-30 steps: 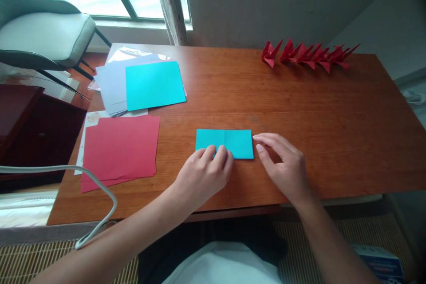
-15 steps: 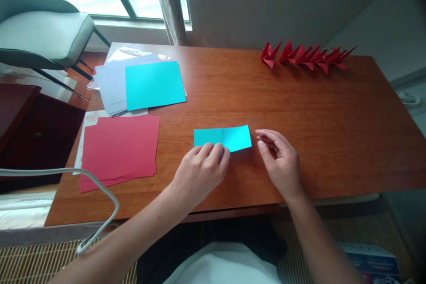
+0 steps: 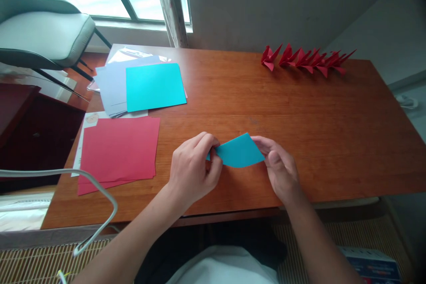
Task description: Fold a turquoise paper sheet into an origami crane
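A small folded turquoise paper (image 3: 241, 151) is held between my hands over the front middle of the wooden table. My left hand (image 3: 196, 164) pinches its left end between thumb and fingers, covering that end. At the paper's right end is my right hand (image 3: 281, 164), its fingers behind the edge and its thumb raised in front, apart from the fingers. The paper's right part is tilted and slightly curved.
A turquoise sheet (image 3: 155, 87) lies on pale sheets (image 3: 111, 84) at the back left of the table (image 3: 226, 93). Red sheets (image 3: 120, 148) are nearer. Several folded red paper cranes (image 3: 313, 61) line the back right. A white cable (image 3: 100, 184) crosses the left front.
The folded paper has been lifted and turned, its right end now nearer me. My left hand has shifted left and gripped its end; my right hand has come up to the other end.
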Motion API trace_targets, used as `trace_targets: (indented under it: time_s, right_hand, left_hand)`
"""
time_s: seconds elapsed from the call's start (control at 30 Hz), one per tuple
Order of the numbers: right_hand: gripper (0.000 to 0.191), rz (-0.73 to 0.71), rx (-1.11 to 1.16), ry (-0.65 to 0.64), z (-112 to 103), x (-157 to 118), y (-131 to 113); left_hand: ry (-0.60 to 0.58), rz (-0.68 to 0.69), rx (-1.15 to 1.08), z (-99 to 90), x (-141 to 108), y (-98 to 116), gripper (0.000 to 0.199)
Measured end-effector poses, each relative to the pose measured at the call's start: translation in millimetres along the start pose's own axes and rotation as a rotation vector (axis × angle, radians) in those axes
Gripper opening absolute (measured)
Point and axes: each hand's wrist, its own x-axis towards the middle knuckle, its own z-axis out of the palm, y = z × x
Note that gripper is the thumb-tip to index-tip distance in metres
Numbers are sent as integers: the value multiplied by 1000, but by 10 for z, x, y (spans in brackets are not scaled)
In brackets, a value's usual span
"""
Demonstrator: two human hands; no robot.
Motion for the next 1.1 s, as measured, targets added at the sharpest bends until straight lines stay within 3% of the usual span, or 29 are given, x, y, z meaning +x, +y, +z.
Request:
trace_targets:
  time_s: [0.07, 0.17, 0.23, 0.3, 0.37, 0.43, 0.5, 0.57, 0.83, 1.1]
  right_hand:
    - [43, 39, 67, -16, 4, 15, -16]
    - [27, 79, 53, 25, -8, 89, -64]
    - [18, 59, 27, 38, -33, 161, -130]
    - [21, -3, -8, 26, -61, 236, -228]
    - [25, -83, -112, -47, -77, 305, -347]
    - [16, -200, -316, -222, -73, 366, -461]
    - [9, -307, -491, -396, -53, 419, -543]
    - [10, -354, -598, -472, -35, 465, -578]
    - [12, -237, -743, -544, -62, 559, -433]
    - [11, -306, -745, -555, 103, 549, -394]
  left_hand:
    - [-46, -51, -140, -38, 32, 18, 10]
    - [-169, -87, -296, -95, 68, 14, 17]
    - [-247, -105, -378, -140, 85, 4, 22]
    - [-312, -123, -424, -187, 101, 5, 25]
    - [-373, -116, -435, -221, 118, 20, 24]
    - [-422, -84, -419, -230, 132, 41, 21]
    - [-430, -42, -379, -213, 138, 49, 17]
    - [-404, -6, -314, -179, 134, 31, 15]
    - [-398, 39, -95, -75, 106, -190, 17]
    - [-343, 77, -93, -7, 106, -170, 16]
